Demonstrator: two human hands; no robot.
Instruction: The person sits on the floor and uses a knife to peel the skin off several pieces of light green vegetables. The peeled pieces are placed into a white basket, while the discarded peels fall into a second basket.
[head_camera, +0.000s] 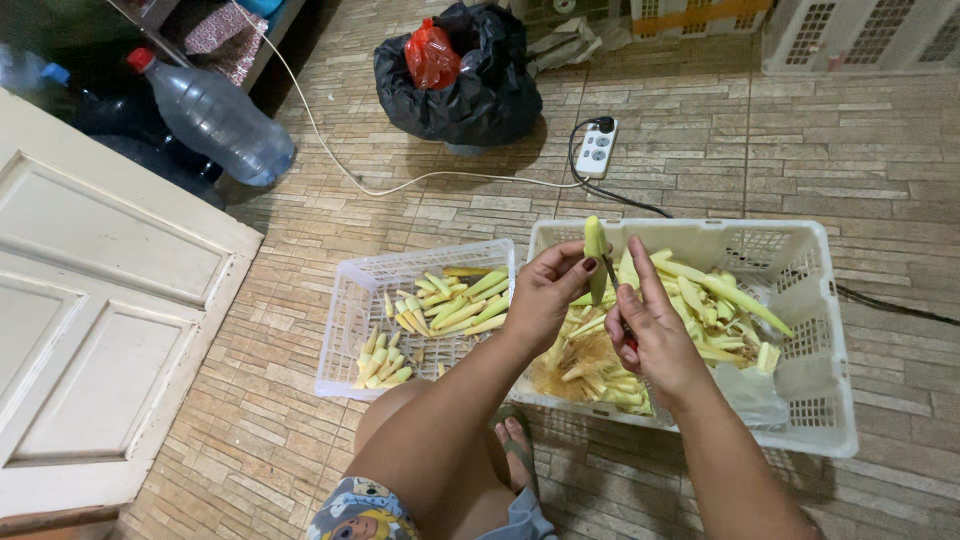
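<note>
Holding a pale green husked baby corn ear (596, 250) upright, our left hand (545, 295) clasps it with the fingertips closed around its lower part; the tip of the ear rises just above those fingers. Our right hand (655, 335) is closed on a small knife with a red handle (618, 305), whose dark blade touches the ear just right of the left thumb. Both hands hover above the large white plastic slotted basket (830, 330), which contains green husk strips and brown silk (590, 365) directly beneath the right hand. To the left of our left hand lies the smaller white plastic tray (350, 330), carrying peeled yellow baby corn pieces (450, 305). Beyond the hands, well apart, we see a black rubbish bag (470, 90) and a white power strip (597, 150) on the tiled floor.
</note>
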